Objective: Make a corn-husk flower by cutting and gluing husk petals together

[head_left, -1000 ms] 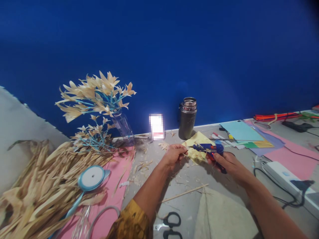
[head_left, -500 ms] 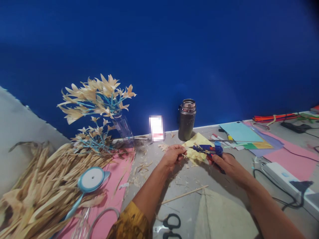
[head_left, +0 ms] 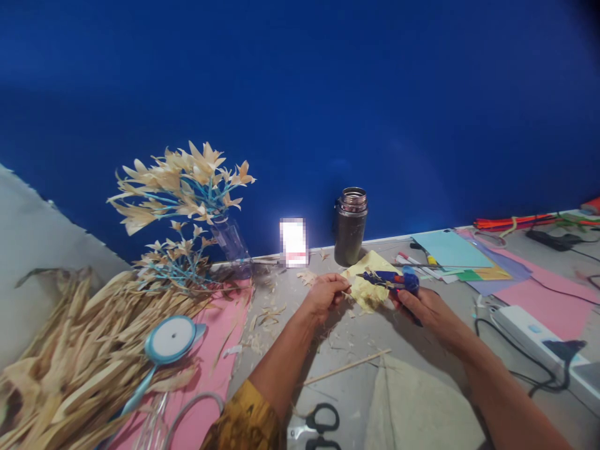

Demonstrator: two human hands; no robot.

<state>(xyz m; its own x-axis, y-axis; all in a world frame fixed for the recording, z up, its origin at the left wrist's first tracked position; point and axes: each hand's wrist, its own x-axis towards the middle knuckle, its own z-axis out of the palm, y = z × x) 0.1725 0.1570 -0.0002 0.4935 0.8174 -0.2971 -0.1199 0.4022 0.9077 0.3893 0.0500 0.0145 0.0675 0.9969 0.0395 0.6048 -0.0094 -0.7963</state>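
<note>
In my right hand (head_left: 424,309) is a blue hot glue gun (head_left: 384,279), its nozzle pointing left toward my left hand (head_left: 329,294). The fingers of that left hand are pinched together near the nozzle tip; whatever sits between them is too small to make out. Under the glue gun lies a crumpled yellow paper (head_left: 370,299) with bits of dried husk on it. A thin stick (head_left: 347,367) lies on the table below my hands, and black-handled scissors (head_left: 323,420) rest nearer to me.
Behind my hands stands a dark flask (head_left: 350,231) without a lid. Husk flowers (head_left: 187,181) fill a clear vase at left, above a dried husk pile (head_left: 70,350) and a ribbon roll (head_left: 173,337). Coloured paper (head_left: 452,250) and a white power strip (head_left: 529,328) lie at right.
Both hands keep nearly the same pose. The glue gun has shifted very slightly, and the whole view has moved a little.
</note>
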